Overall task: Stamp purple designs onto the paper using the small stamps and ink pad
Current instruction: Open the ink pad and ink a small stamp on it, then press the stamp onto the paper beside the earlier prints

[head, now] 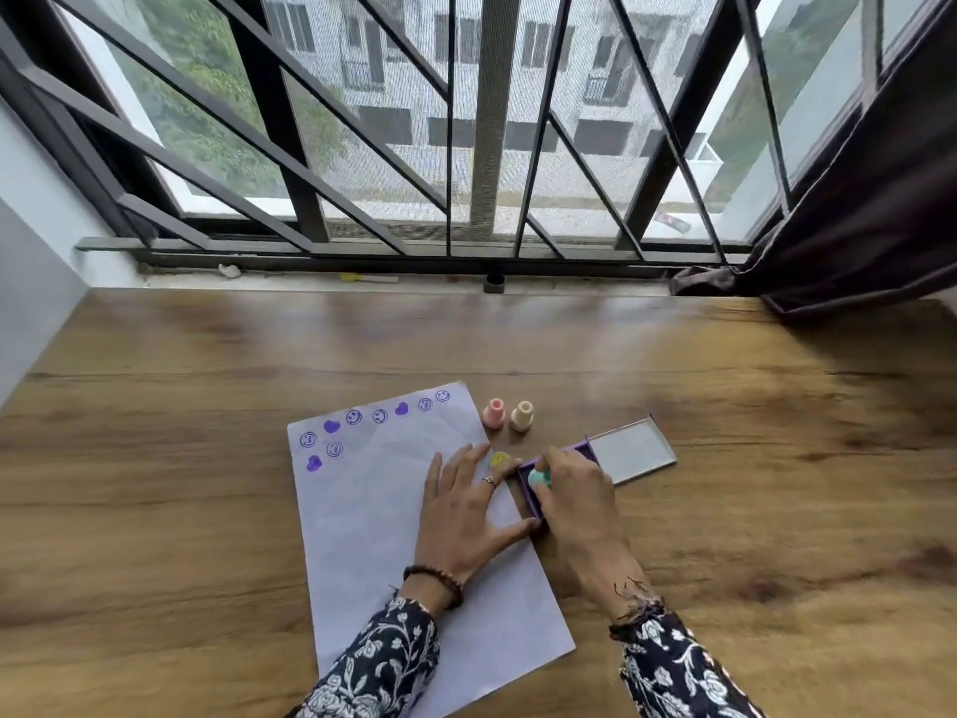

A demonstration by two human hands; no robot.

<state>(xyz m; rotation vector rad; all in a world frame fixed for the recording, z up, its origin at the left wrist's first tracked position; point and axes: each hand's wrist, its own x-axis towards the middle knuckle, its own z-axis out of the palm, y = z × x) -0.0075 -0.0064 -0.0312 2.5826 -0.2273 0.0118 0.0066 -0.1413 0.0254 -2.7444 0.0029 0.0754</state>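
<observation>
A white sheet of paper [373, 515] lies on the wooden desk, with several purple smileys and hearts stamped along its top left. My left hand [466, 505] rests flat on the paper's right edge, fingers spread. My right hand [575, 497] grips a small teal stamp [538, 477] and holds it down on the purple ink pad [531, 489], which my hand mostly hides. The pad's clear lid [637, 450] lies open to the right. A yellow smiley stamp [499, 460] lies between my hands. A pink stamp [495, 413] and a peach stamp [522, 416] stand upright behind.
The wooden desk [751, 484] runs back to a window sill [362, 278] with a dark metal grille. A dark curtain [854, 241] hangs at the right and drapes onto the desk's far corner. A white wall borders the left side.
</observation>
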